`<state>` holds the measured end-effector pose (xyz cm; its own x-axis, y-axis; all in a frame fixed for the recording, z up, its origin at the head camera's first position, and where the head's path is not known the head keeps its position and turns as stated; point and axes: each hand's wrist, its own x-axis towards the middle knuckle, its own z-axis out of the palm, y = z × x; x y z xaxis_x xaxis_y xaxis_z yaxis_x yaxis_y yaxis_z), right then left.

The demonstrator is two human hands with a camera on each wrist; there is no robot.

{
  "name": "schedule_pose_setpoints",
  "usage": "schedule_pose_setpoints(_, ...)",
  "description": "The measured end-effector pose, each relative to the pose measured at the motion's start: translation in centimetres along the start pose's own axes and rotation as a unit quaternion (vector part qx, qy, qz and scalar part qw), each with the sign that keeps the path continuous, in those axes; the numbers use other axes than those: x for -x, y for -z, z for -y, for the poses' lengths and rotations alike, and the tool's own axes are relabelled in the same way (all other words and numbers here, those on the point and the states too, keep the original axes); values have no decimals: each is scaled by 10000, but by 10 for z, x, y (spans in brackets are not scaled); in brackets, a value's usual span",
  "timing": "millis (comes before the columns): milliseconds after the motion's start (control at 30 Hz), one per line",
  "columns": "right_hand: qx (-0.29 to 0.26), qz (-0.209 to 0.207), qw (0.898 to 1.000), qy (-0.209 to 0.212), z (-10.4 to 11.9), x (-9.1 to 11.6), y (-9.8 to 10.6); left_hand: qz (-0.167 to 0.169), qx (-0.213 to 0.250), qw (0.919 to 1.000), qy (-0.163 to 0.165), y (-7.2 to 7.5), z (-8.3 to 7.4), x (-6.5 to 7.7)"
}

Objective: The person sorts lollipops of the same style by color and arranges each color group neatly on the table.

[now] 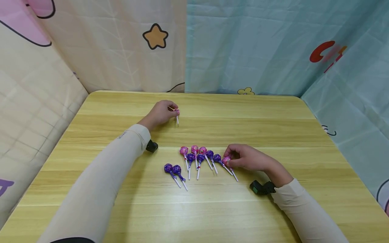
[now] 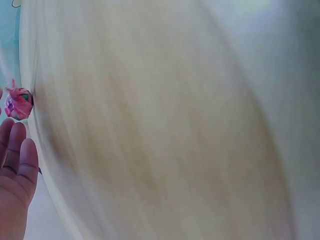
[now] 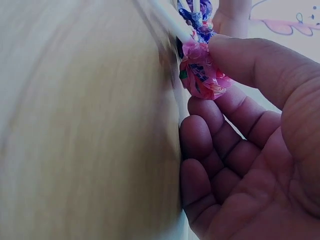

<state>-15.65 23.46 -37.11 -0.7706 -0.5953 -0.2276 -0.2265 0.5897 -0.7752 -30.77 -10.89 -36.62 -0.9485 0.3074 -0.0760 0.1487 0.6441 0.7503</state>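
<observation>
Toward the back of the table, my left hand (image 1: 163, 112) pinches a pink lollipop (image 1: 177, 112) by its wrapped head, the white stick pointing down toward me. In the left wrist view that pink head (image 2: 19, 104) shows just past the fingertips. My right hand (image 1: 250, 158) holds another pink lollipop (image 1: 226, 160) between thumb and fingers at the right end of a cluster. In the right wrist view the thumb presses its crinkled pink wrapper (image 3: 204, 75). Beside it lie several purple lollipops (image 1: 217, 158) and several pink lollipops (image 1: 195, 149), sticks toward me.
Two purple lollipops (image 1: 177, 169) lie apart, left of and nearer than the cluster. The wooden table (image 1: 194, 216) runs back to printed curtains (image 1: 231, 50) at its far edge and sides. Each wrist wears a small black camera (image 1: 258, 187).
</observation>
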Motion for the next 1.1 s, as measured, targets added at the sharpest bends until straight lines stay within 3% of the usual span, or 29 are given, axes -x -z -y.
schedule_pose_setpoints(267, -53, -1, 10000, 9, -1, 0, 1, 40, -8, 10000, 40, 2, -2, 1)
schedule_pose_setpoints(600, -22, 15, 10000, 20, -4, -1, 1, 117, -377, 9992, -5, 2, 1, -1)
schedule_pose_setpoints(1100, -26, -4, 10000, -24, 0, 1, 1, 133, -555, 9980, -261, -3, -1, -4)
